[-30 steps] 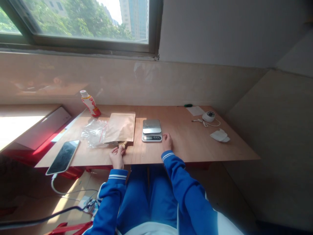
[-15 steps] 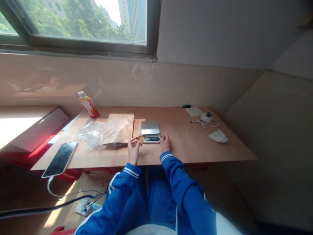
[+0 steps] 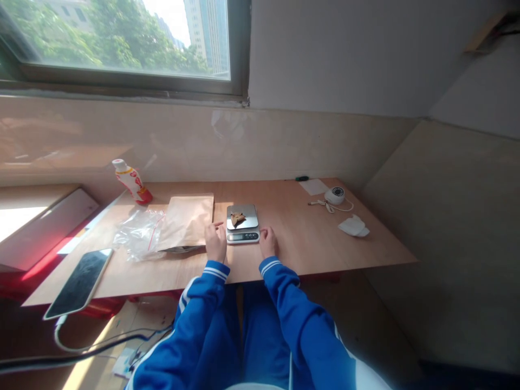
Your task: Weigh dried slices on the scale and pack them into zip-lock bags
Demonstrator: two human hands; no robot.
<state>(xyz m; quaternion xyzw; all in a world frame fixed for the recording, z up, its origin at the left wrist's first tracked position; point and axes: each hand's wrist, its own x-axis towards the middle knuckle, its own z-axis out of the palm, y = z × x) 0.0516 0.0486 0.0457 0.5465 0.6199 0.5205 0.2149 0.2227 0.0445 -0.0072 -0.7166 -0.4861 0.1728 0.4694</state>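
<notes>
A small kitchen scale point(image 3: 242, 237) with a metal plate and a dark display strip sits on the table in front of me. On its plate lies a crinkled, brown dried piece point(image 3: 237, 219); its exact kind I cannot make out. My left hand point(image 3: 215, 242) rests just left of the scale, fingers partly stretched and holding nothing. At the scale's lower right corner, my right hand point(image 3: 268, 242) is loosely closed, with nothing visible in it. Left of my left hand lies a brown paper pouch point(image 3: 187, 219), partly over a clear plastic bag point(image 3: 138, 233).
A red-and-white bottle point(image 3: 133, 183) stands at the back left. A charging phone point(image 3: 79, 281) lies at the front left edge. To the right are a white round device point(image 3: 335, 195) with a cable, crumpled tissue point(image 3: 354, 226), paper point(image 3: 313, 187) and a green object point(image 3: 301, 178).
The brown dried piece has gone from my left hand onto the scale's plate. My left hand has let go and drawn back left of the scale. The view has shifted slightly.
</notes>
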